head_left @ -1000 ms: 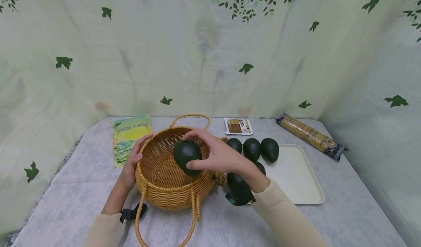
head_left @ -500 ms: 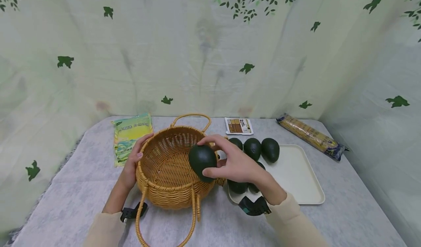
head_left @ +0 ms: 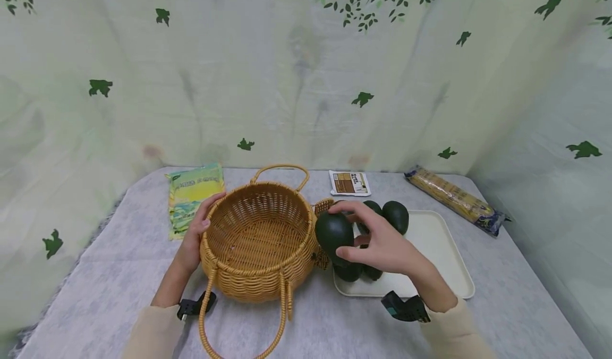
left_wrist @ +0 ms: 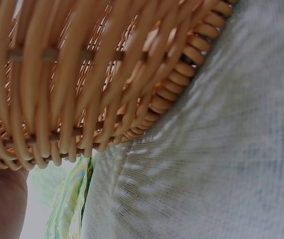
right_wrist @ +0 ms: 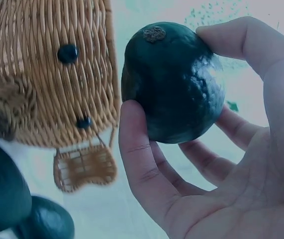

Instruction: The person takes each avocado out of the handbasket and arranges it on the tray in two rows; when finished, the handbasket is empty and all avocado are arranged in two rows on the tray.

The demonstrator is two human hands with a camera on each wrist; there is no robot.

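Note:
My right hand [head_left: 382, 239] pinches a dark green avocado [head_left: 334, 236] between thumb and fingers, in the air above the left end of a white tray [head_left: 440, 253]. In the right wrist view the held avocado [right_wrist: 174, 82] shows its stem end. Several more avocados [head_left: 396, 217] lie on the tray, partly hidden by the hand. My left hand [head_left: 195, 237] grips the left rim of a round wicker basket [head_left: 255, 284], its thumb over the edge. The basket's inside shows only bare weave. In the left wrist view the basket's woven side [left_wrist: 72, 89] fills the upper left.
A yellow-green packet [head_left: 193, 194] lies behind the left hand. At the back are a small white-and-brown packet [head_left: 350, 184] and a long pack of noodles [head_left: 454, 199]. One basket handle [head_left: 282, 322] hangs toward the front; the other stands up at the back.
My right hand has carried the avocado rightward, from over the basket's opening, past its right rim, to above the tray. The left hand stays on the basket rim.

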